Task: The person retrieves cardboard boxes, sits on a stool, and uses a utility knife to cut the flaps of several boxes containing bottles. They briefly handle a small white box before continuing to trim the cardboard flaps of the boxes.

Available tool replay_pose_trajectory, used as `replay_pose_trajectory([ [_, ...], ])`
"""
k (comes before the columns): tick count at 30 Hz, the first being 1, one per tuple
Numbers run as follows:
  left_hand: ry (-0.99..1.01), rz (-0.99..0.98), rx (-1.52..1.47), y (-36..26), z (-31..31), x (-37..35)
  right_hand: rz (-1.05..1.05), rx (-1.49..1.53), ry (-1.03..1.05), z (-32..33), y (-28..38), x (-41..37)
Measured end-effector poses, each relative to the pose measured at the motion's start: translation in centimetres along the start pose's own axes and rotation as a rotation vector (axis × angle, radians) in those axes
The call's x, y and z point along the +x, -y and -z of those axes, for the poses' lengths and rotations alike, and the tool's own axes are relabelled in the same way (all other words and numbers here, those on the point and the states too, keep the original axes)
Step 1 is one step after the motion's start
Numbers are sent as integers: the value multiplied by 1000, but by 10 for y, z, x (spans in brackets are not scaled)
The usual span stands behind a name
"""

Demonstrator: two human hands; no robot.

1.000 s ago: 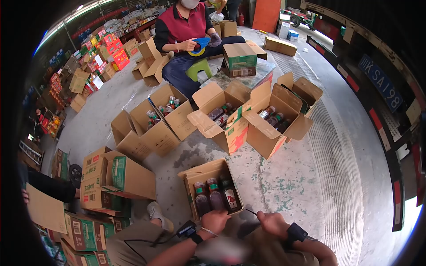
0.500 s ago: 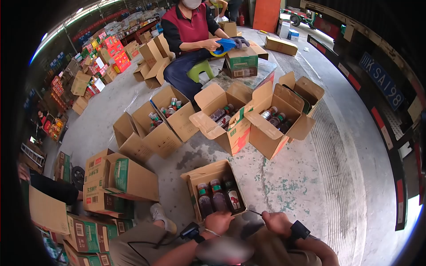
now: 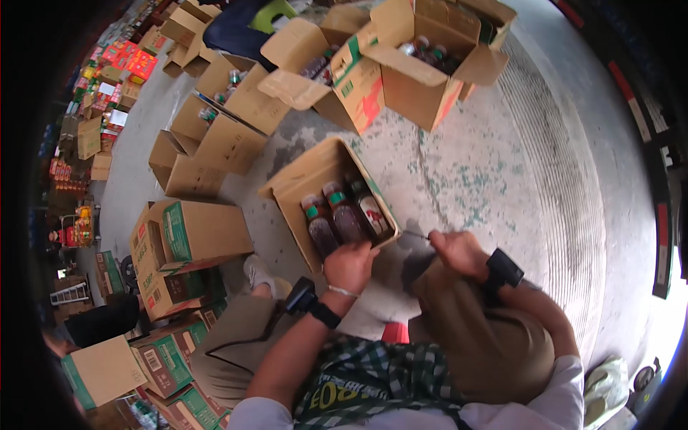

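An open cardboard box (image 3: 301, 172) stands on the floor between my knees, tilted in this view. Inside are three dark drink bottles (image 3: 349, 223), with green bands at the necks of at least two. My left hand (image 3: 350, 269) is closed over the near rim of that box, fingers curled on its edge. To the right of the box, my right hand (image 3: 459, 254) is closed around a thin dark rod-like tool (image 3: 417, 234) whose tip points at the box's near right corner. What kind of tool it is, I cannot tell.
Beyond stand several open cartons with bottles, among them a flapped carton (image 3: 362, 89). Stacked cartons (image 3: 208, 233) are at my left, near my shoe (image 3: 266, 276). A person's dark-clothed leg (image 3: 240, 32) and a green stool (image 3: 271, 14) show at the top. A white bag (image 3: 605, 390) lies lower right.
My view has tipped downward, so the boxes appear higher and the seated person is mostly out of frame. My left hand stays on the box rim, and the right still holds the thin tool.
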State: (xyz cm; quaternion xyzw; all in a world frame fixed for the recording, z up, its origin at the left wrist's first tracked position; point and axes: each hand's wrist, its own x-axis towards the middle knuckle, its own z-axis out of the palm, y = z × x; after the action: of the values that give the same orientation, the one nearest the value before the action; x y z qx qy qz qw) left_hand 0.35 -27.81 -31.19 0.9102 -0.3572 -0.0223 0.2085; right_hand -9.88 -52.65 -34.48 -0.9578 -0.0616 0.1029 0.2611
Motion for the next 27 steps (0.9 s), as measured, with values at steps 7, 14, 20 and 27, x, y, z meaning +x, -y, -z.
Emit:
replay_pose_trajectory([
  [7,-22,-36,45,2,-6,2,70,22,-114,-10,-8,0],
  [14,-30,35,38,-5,-6,0,61,-14,-85,-13,-23,-8],
  [20,-48,195,50,-17,-10,-2,59,-1,-72,-12,-23,2],
  [27,-72,362,-40,-24,-12,9,-1,-52,-16,0,-60,-12],
])
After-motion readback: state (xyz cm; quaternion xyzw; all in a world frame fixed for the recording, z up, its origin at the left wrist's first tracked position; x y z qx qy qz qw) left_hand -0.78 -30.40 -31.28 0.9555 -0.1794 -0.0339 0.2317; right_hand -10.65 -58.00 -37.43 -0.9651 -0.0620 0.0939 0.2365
